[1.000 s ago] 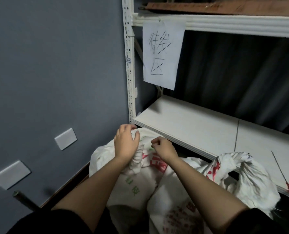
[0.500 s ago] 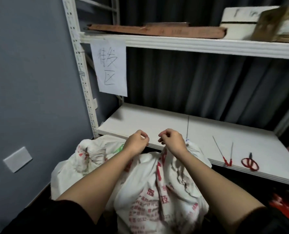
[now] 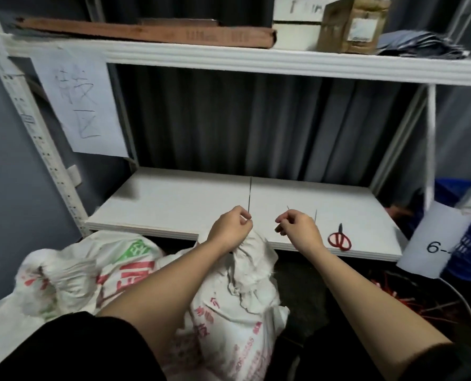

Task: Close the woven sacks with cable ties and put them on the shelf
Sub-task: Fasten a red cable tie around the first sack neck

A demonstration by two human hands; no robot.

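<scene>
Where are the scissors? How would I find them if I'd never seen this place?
Look at the lower white shelf board, the one under the hanging paper sign. Go along its front edge toward the right, just past the person's right hand. The scissors lie flat there, the only thing on that board with red loop handles.

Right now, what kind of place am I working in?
Most likely a storeroom or warehouse corner. A white metal shelf rack carries a handwritten paper sign and a cardboard box, and printed woven sacks sit piled on the floor below.
</scene>
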